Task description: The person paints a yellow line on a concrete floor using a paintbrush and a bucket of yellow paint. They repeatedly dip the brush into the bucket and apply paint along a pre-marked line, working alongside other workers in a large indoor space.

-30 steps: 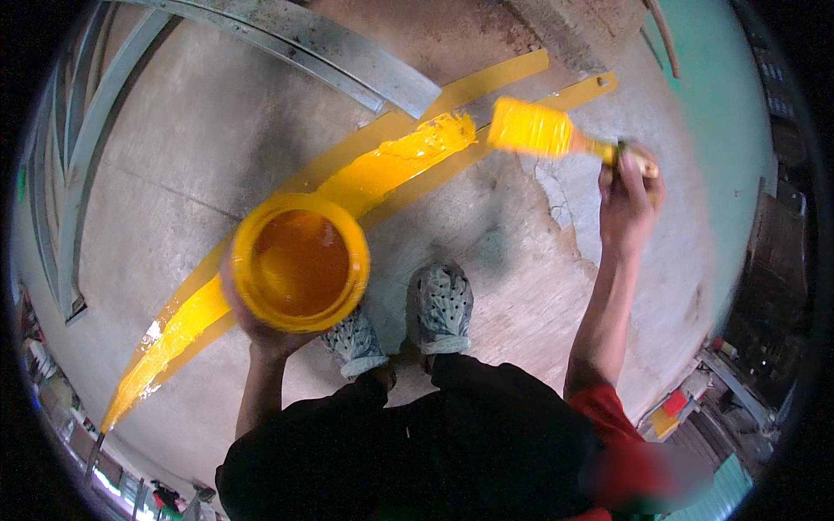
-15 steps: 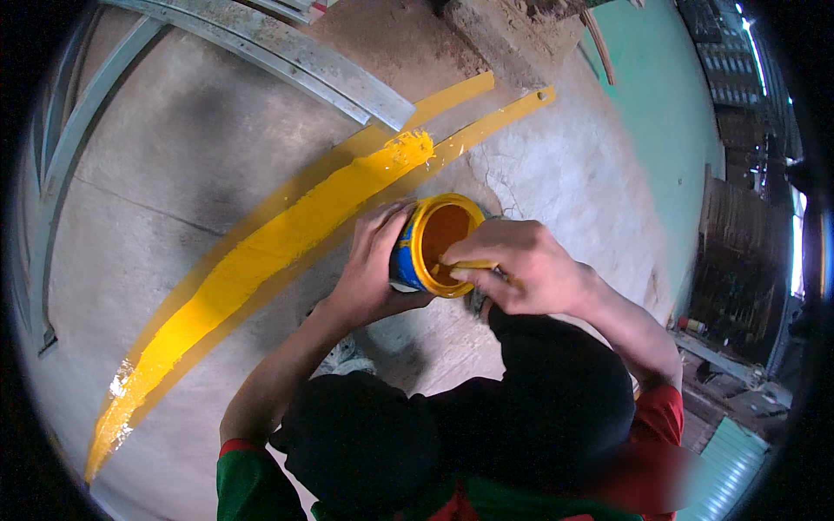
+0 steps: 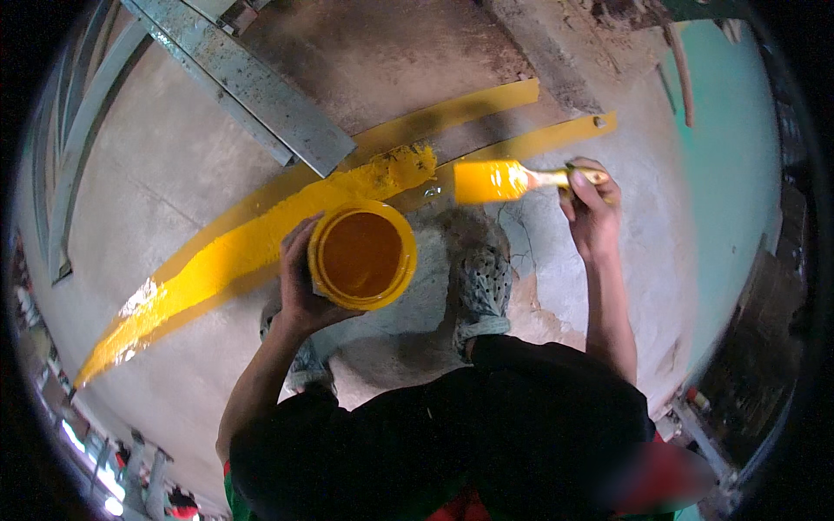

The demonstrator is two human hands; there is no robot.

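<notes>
My left hand (image 3: 301, 282) is wrapped round the left side of a paint can (image 3: 402, 282), whose yellow-smeared mouth faces up. Orange-looking paint shows inside it. Out to the right, my right hand (image 3: 594, 208) grips the handle of a paintbrush (image 3: 491, 181). Wet yellow paint coats its bristles, which point left over the floor, apart from the can. A bright yellow painted stripe (image 3: 248, 252) runs from lower left to upper middle. Duller tape strips (image 3: 556, 135) border it on both sides and reach on past its ragged upper end.
A grey metal beam (image 3: 252, 95) lies across the floor at upper left, its end close to the stripe. My shoe (image 3: 484, 282) stands right of the can. Beyond, a green surface (image 3: 734, 174) curves along the right. A wooden stick (image 3: 680, 74) lies at upper right.
The paintbrush has come out of the can and moved right and up, its loaded bristles now showing. The can has shifted left in view, with its mouth turned more upward.
</notes>
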